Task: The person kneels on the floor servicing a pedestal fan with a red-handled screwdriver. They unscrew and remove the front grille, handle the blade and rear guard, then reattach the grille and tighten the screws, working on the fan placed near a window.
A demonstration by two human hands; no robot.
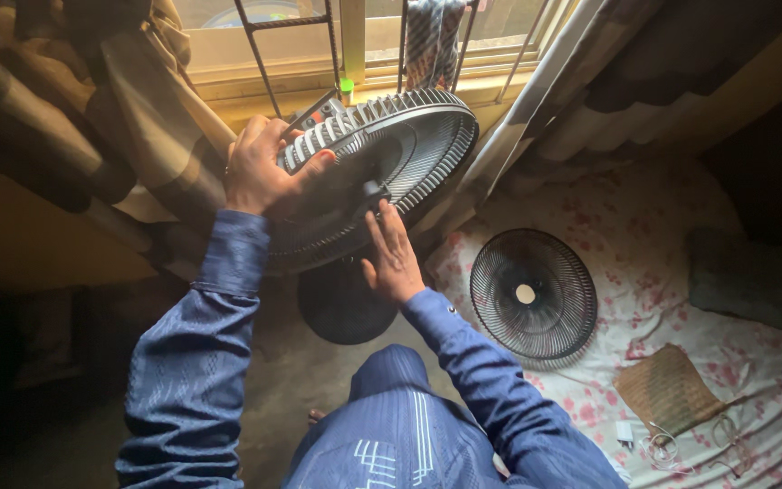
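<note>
Round ribbed fan head (391, 154), slatted plastic rim in left hand (260, 172)

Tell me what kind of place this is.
Probably a bedroom at home: a flowered bedsheet with a detached fan guard lying on it, curtains and a barred window. The left hand grips the fan; the right hand touches its hub.

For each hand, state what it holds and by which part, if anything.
The left hand grips the round black fan guard by its upper-left rim. The right hand grips nothing; its fingers reach the central hub.
</note>
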